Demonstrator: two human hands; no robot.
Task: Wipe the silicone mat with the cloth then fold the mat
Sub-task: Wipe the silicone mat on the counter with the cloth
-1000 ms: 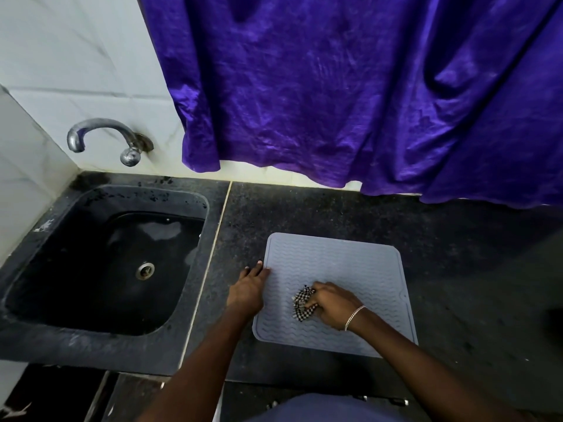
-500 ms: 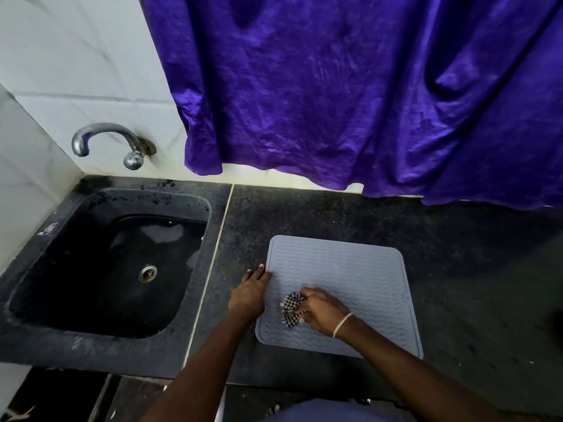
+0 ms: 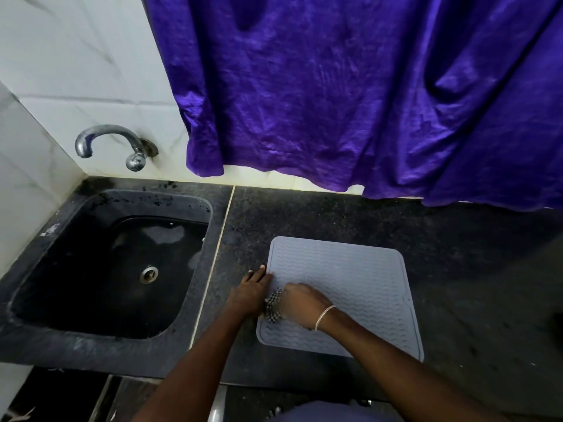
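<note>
A grey silicone mat (image 3: pixel 350 281) with a wavy ribbed surface lies flat on the black counter. My right hand (image 3: pixel 301 303), with a bracelet on the wrist, is shut on a small black-and-white checked cloth (image 3: pixel 273 304) and presses it on the mat near its left edge. My left hand (image 3: pixel 251 292) rests flat with fingers spread on the mat's left edge and the counter beside it. The cloth sits between both hands, partly hidden by my right hand.
A black sink (image 3: pixel 45 251) with a steel drain (image 3: pixel 149 274) lies to the left, with a metal tap (image 3: pixel 112 144) on the tiled wall above it. A purple curtain (image 3: pixel 350 86) hangs behind the black counter (image 3: pixel 472 269). The counter's front edge runs just below the mat.
My right hand has slid the cloth leftward across the mat, from near its middle to its left edge beside my left hand. My left hand has stayed in place.
</note>
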